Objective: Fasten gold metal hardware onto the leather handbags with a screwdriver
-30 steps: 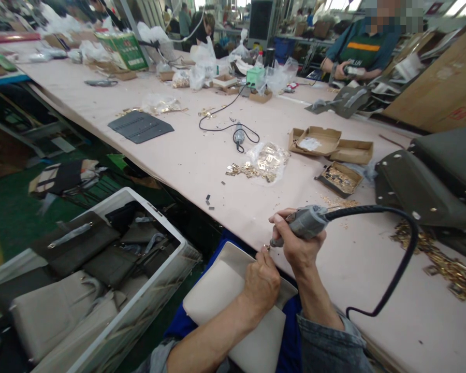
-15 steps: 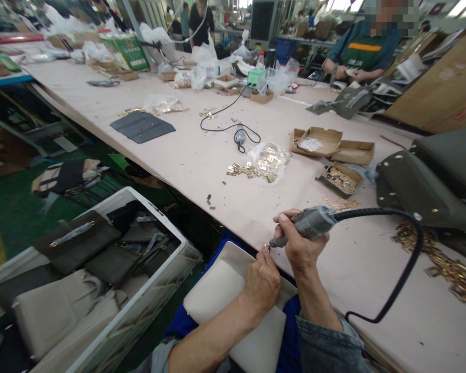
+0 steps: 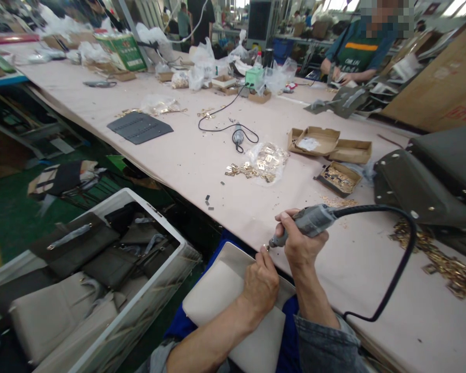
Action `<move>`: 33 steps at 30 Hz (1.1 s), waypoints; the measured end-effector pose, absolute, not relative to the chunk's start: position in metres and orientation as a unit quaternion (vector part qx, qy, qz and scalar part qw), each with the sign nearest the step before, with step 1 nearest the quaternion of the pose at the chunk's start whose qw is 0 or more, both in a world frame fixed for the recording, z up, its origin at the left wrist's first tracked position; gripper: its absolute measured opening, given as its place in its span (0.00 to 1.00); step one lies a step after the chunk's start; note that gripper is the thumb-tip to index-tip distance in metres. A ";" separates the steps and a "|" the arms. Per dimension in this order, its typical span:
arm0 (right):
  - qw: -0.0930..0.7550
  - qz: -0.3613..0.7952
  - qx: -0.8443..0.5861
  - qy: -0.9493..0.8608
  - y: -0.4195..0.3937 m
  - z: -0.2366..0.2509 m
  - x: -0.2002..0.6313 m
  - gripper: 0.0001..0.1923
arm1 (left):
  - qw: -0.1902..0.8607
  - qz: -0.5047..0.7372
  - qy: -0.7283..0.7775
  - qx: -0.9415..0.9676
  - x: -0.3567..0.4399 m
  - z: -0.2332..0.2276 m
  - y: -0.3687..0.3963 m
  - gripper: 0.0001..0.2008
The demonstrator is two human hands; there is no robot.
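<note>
My right hand [image 3: 303, 243] is wrapped round a grey corded electric screwdriver [image 3: 314, 220], tilted so its tip points down and left. At that tip a small gold metal fitting [image 3: 267, 247] shows beside the fingertips of my left hand [image 3: 262, 285], whose fingers are pinched together at the bag's edge. Across my lap lies a cream handbag [image 3: 213, 290], its flap turned up towards the table edge. My left forearm covers part of the bag. Exactly how the fitting sits in my left fingers is hidden.
Gold fittings in a clear plastic bag [image 3: 270, 158] lie on the table [image 3: 178, 166]. Behind my right hand stands an open box of small gold parts [image 3: 339, 178]. Dark bags [image 3: 419, 176] and loose gold hardware [image 3: 442, 259] lie right. A white crate [image 3: 184, 246] of handbags stands left. A co-worker [image 3: 361, 57] works across.
The view has shifted very slightly. Both my hands, the screwdriver and the handbag keep nearly the same position. Across the table, the co-worker's hands have moved a little.
</note>
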State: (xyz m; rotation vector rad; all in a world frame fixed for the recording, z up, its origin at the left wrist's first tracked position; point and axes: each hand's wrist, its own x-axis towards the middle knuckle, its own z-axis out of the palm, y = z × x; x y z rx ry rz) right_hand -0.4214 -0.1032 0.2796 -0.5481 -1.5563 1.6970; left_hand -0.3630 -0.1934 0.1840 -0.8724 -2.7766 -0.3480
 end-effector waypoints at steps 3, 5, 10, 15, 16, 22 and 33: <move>0.381 0.655 -0.220 -0.614 -0.104 0.279 -0.422 0.10 | 0.109 -0.137 -0.940 -0.292 -0.362 0.182 -0.195 0.26; 0.382 0.651 -0.221 -0.617 -0.104 0.279 -0.422 0.10 | 0.112 -0.143 -0.939 -0.290 -0.361 0.181 -0.195 0.27; 0.382 0.652 -0.226 -0.614 -0.103 0.277 -0.424 0.09 | 0.101 -0.117 -0.942 -0.299 -0.360 0.183 -0.195 0.27; 0.391 0.649 -0.239 -0.607 -0.099 0.278 -0.429 0.08 | 0.098 -0.070 -0.943 -0.311 -0.362 0.189 -0.194 0.26; 0.398 0.645 -0.242 -0.606 -0.099 0.279 -0.430 0.08 | 0.099 -0.063 -0.942 -0.313 -0.363 0.190 -0.194 0.26; 0.425 0.642 -0.241 -0.591 -0.098 0.286 -0.424 0.08 | 0.127 -0.059 -0.937 -0.321 -0.365 0.190 -0.194 0.25; 0.410 0.665 -0.234 -0.578 -0.102 0.284 -0.416 0.09 | 0.115 -0.094 -0.939 -0.312 -0.364 0.184 -0.194 0.26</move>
